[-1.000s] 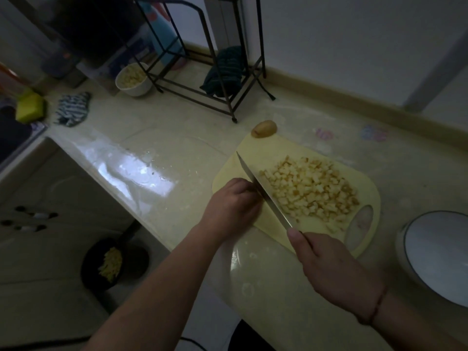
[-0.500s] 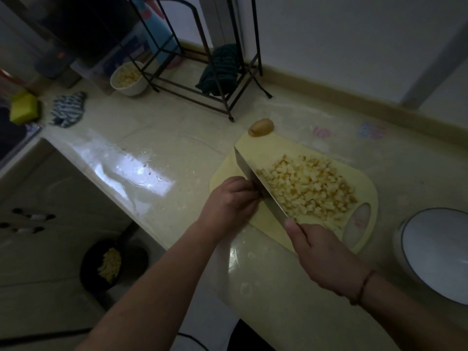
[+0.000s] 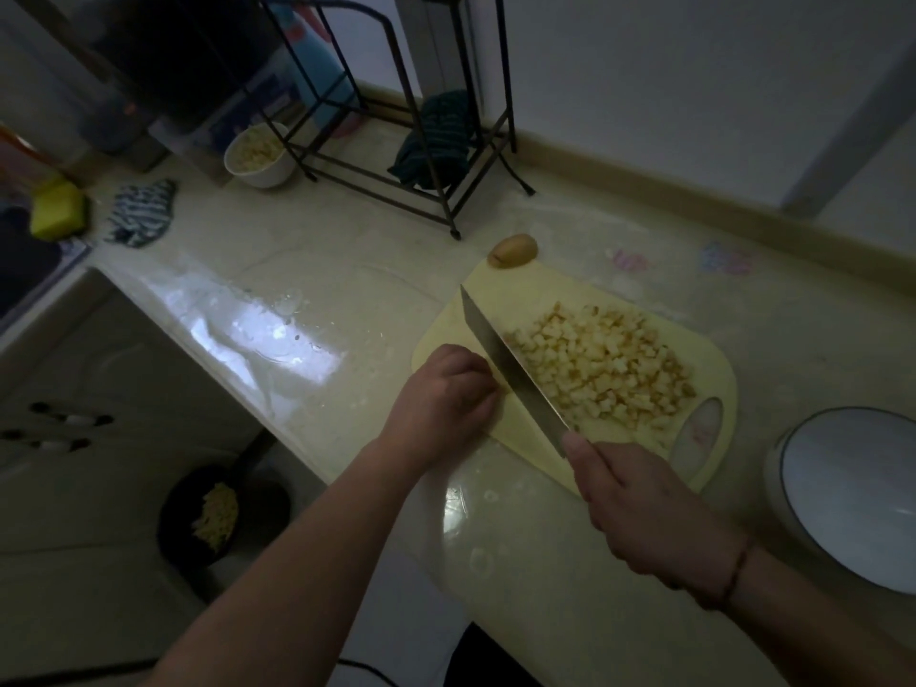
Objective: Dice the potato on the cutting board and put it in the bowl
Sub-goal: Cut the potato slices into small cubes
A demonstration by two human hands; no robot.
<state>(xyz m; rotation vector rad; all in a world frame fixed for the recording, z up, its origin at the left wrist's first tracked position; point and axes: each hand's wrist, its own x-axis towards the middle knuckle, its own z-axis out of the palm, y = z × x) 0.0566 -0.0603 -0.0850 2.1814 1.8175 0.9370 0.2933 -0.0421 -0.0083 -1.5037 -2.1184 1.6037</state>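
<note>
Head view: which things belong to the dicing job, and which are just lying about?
Job: knife, diced potato, cutting board, whole potato, big bowl, right hand, left hand.

Lying about: sponge, striped cloth, rack, small bowl, pan.

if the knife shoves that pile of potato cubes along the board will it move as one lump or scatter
Probably scatters some: the diced potato is many loose small cubes, heaped unevenly. They look light, so the knife blade should sweep them easily. Cut faces may be damp, so a few might cling to the cutting board.
</note>
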